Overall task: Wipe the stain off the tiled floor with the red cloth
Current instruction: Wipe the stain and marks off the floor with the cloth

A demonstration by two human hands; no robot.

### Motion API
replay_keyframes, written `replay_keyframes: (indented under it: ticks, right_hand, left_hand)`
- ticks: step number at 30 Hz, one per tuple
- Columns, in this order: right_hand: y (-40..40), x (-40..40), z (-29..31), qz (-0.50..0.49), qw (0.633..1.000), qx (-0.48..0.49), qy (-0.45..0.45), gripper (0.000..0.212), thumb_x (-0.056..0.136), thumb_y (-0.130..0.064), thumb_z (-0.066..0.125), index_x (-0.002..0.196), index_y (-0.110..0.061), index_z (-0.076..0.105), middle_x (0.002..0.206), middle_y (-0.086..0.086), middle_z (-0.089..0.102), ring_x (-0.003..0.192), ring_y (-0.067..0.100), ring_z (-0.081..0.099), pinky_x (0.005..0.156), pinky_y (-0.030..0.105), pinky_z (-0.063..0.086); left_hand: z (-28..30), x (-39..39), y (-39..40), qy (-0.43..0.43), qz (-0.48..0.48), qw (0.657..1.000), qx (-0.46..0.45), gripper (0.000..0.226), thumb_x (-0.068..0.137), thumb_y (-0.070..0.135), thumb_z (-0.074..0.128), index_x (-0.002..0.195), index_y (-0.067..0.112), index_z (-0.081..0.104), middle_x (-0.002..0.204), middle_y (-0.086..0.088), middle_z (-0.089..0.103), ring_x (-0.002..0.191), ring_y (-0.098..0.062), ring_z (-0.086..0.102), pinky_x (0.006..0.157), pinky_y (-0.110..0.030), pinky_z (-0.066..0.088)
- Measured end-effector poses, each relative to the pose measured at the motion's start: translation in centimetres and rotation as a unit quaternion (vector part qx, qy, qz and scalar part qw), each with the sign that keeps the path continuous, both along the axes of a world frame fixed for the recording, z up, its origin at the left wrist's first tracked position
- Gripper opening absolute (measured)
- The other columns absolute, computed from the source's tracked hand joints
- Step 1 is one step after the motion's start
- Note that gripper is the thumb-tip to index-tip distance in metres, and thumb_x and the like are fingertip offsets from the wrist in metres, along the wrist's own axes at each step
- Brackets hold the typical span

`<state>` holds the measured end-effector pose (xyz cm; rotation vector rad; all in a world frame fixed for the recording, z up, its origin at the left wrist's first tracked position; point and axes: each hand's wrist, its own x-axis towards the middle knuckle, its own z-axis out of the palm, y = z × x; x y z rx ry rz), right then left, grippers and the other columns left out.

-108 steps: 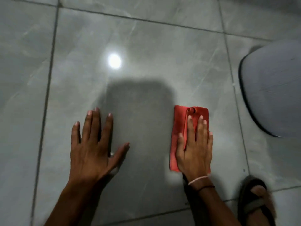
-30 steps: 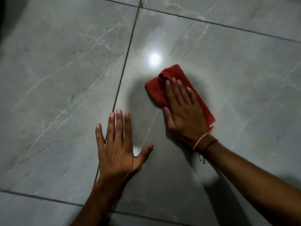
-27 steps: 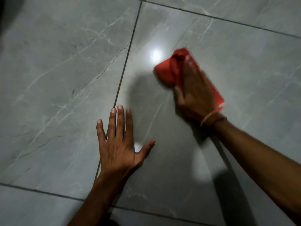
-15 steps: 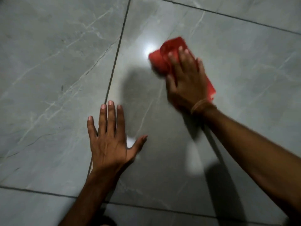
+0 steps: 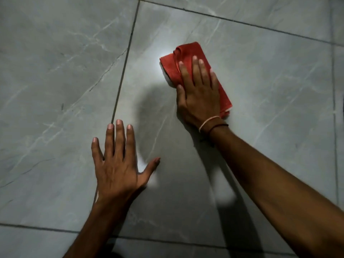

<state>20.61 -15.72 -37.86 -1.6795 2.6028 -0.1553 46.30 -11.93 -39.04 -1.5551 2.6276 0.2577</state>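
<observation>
The right hand point(image 5: 200, 94), pressed flat on the red cloth point(image 5: 188, 58), has slid it back toward the left hand point(image 5: 119, 164), which lies open on the floor point(image 5: 55, 71); scrubbing continues.

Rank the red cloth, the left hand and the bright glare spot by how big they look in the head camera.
1. Left hand, nearer the camera, so it may look bigger.
2. Red cloth, partly covered by the right hand.
3. Glare spot, partly hidden.
</observation>
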Motion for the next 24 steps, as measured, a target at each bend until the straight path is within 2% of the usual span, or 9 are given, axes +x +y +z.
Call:
replay_keyframes:
  ticks: [3,6,9,12,15,18,21,24]
  right_hand:
    - [3.2,2.8,-0.5,-0.007,1.0,-0.005,-0.015,0.065,0.106,-0.042,0.03,0.167,-0.022,0.016,0.175,0.013,0.012,0.164,0.028,0.01,0.133,0.049,0.012]
    - [5.7,3.9,-0.8,0.028,0.999,0.005,-0.022,0.067,0.105,-0.043,0.034,0.167,-0.023,0.016,0.175,0.013,0.011,0.164,0.027,0.01,0.134,0.047,0.011]
    - [2.5,1.4,-0.3,0.048,0.999,0.001,-0.018,0.067,0.102,-0.042,0.035,0.166,-0.026,0.019,0.175,0.01,0.015,0.163,0.026,0.013,0.133,0.048,0.012]
    - [0.5,0.2,0.1,0.013,1.0,0.004,0.008,0.066,0.103,-0.042,0.031,0.166,-0.027,0.019,0.175,0.009,0.015,0.163,0.025,0.015,0.132,0.047,0.014]
    - [3.2,2.4,-0.4,-0.005,1.0,0.002,-0.009,0.064,0.107,-0.041,0.029,0.167,-0.024,0.014,0.176,0.012,0.011,0.164,0.026,0.009,0.133,0.047,0.012]
    - [6.5,4.5,-1.0,0.006,1.0,-0.004,-0.018,0.066,0.105,-0.043,0.033,0.166,-0.024,0.017,0.175,0.012,0.013,0.164,0.026,0.011,0.133,0.048,0.013]
    - [4.1,2.5,-0.6,0.032,0.999,-0.012,-0.013,0.067,0.102,-0.042,0.037,0.165,-0.026,0.023,0.174,0.012,0.019,0.163,0.026,0.017,0.132,0.048,0.015]
    - [0.1,0.3,0.0,0.002,1.0,-0.001,-0.003,0.066,0.103,-0.043,0.033,0.166,-0.027,0.02,0.175,0.01,0.016,0.163,0.026,0.015,0.132,0.048,0.012]
  left_hand:
    - [0.3,-0.2,0.0,0.006,0.001,1.0,-0.008,0.105,0.089,0.081,0.029,0.167,0.011,0.022,0.177,-0.015,0.016,0.164,-0.033,0.015,0.129,-0.057,0.003]
    - [0.3,-0.1,0.0,0.014,0.006,1.0,-0.008,0.105,0.089,0.08,0.03,0.168,0.011,0.019,0.177,-0.014,0.015,0.164,-0.032,0.014,0.13,-0.056,0.002]
    - [0.1,-0.1,0.0,0.013,0.006,1.0,-0.013,0.103,0.09,0.079,0.031,0.168,0.012,0.017,0.177,-0.013,0.015,0.164,-0.031,0.013,0.13,-0.057,0.003]
    - [0.1,0.0,0.1,0.007,0.003,1.0,-0.014,0.103,0.09,0.078,0.032,0.168,0.012,0.017,0.177,-0.013,0.015,0.165,-0.031,0.013,0.129,-0.06,0.006]
    - [0.3,-0.1,0.3,0.013,0.004,1.0,-0.018,0.103,0.09,0.077,0.033,0.168,0.011,0.02,0.177,-0.014,0.017,0.164,-0.032,0.015,0.129,-0.06,0.007]
    - [0.5,-0.2,0.1,0.026,0.004,1.0,-0.012,0.102,0.09,0.076,0.032,0.168,0.011,0.02,0.177,-0.014,0.017,0.164,-0.032,0.014,0.13,-0.062,0.008]
    - [0.5,-0.2,0.1,0.023,0.004,1.0,-0.009,0.101,0.091,0.076,0.032,0.168,0.012,0.02,0.177,-0.014,0.016,0.164,-0.032,0.014,0.129,-0.063,0.008]
    - [0.4,-0.1,0.1,0.013,0.001,1.0,-0.008,0.101,0.091,0.077,0.031,0.167,0.011,0.021,0.177,-0.015,0.016,0.164,-0.032,0.013,0.129,-0.063,0.009]
